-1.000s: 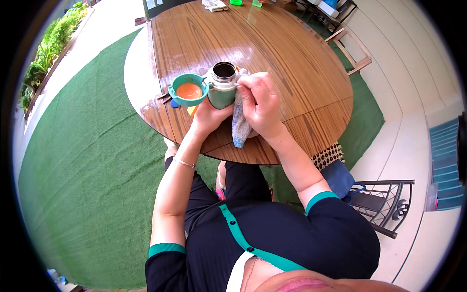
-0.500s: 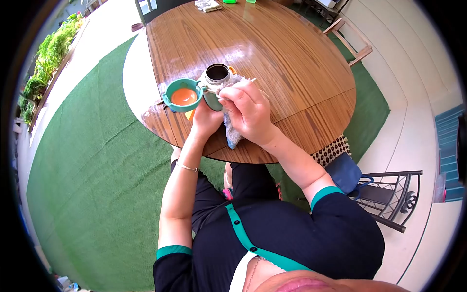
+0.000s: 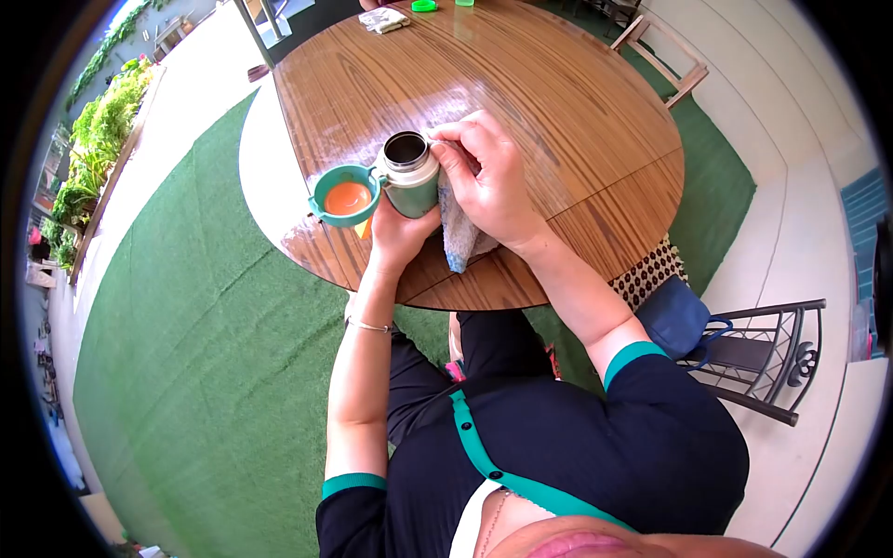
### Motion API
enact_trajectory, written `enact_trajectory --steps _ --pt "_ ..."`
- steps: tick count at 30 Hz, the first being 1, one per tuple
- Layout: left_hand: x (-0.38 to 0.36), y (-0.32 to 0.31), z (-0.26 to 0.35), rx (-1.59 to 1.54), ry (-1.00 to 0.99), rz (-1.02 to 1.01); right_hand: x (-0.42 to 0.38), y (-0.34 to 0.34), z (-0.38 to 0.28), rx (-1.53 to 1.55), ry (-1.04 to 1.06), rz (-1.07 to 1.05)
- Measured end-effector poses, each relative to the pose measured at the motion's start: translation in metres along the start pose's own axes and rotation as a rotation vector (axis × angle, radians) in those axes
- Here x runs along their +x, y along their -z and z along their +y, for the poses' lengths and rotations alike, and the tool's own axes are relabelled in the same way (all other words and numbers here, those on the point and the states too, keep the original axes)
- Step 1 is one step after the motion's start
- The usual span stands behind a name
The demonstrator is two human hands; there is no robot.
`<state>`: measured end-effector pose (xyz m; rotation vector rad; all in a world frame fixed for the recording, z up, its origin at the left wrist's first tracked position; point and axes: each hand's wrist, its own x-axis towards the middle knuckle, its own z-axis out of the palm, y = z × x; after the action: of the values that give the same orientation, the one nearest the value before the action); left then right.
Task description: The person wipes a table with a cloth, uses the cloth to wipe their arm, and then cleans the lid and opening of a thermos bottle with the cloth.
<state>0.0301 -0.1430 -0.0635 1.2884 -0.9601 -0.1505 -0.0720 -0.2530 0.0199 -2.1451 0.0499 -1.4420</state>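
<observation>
My left hand (image 3: pixel 398 240) is wrapped round a pale green and cream insulated bottle (image 3: pixel 412 193), which stands upright near the table's front edge. Its steel-rimmed mouth (image 3: pixel 406 150) is uncovered and looks dark inside. At its left side hangs a teal lid (image 3: pixel 326 206) with an orange inside, joined to the bottle near the neck. My right hand (image 3: pixel 490 181) pinches a fluffy grey-white cloth (image 3: pixel 458 244) with a blue corner, fingertips close to the bottle's rim. The cloth drapes down along the bottle's right side. An orange piece (image 3: pixel 365 229) shows partly behind my left hand.
On the round wooden table (image 3: pixel 558 121), a folded cloth (image 3: pixel 384 20), a bright green lid (image 3: pixel 424 6) and a green cup (image 3: pixel 464 3) lie at the far edge. A blue bag (image 3: pixel 674 316) rests on a metal chair (image 3: pixel 791 363) at right; a wooden frame (image 3: pixel 684 84) stands beyond.
My right hand has shifted slightly up and away from the bottle's front with the cloth. More of the bottle's body now shows. The whole view has turned a little.
</observation>
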Motion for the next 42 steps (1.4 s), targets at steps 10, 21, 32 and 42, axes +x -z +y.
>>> enact_trajectory --steps 10,21,32,42 --pt "0.001 0.0 -0.002 0.014 -0.074 -0.007 -0.022 -0.017 -0.034 -0.111 0.088 -0.07" --pt "0.009 0.013 0.027 0.03 0.179 -0.124 0.012 0.019 0.022 0.068 -0.143 -0.098" --pt "0.003 0.034 0.011 -0.059 0.231 -0.119 0.019 0.013 0.008 0.263 -0.191 -0.257" --pt "0.011 0.006 0.018 0.054 0.132 0.105 0.002 0.008 -0.012 0.075 0.015 -0.091"
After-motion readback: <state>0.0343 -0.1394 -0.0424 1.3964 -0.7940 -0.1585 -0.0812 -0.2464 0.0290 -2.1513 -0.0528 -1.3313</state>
